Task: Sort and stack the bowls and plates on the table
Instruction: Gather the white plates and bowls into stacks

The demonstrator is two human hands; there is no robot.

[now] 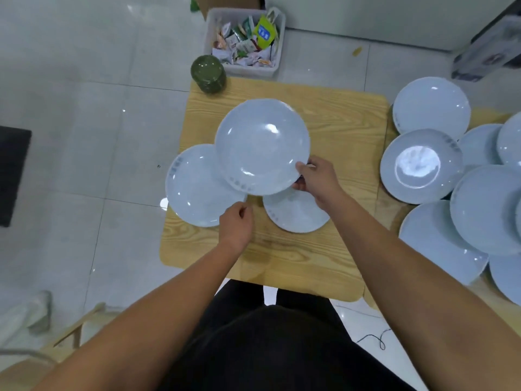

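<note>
Now | wooden table [338, 122] on tiled floor [84, 108] | right hand [318, 179] grips plate [262, 145] | left hand [235, 224] curled, hold unclear

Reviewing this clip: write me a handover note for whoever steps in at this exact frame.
Right hand: its grip is on the near-right rim of the held plate, which overlaps two others.
Left hand: fingers curled at the edge of the left plate; grip unclear.
The near plate lies on the small table.
Done: the green stack, apparently bowls, stands at the far-left corner.
Left: these three plates and the loose overlapping plates on the right are not yet stacked.
</note>
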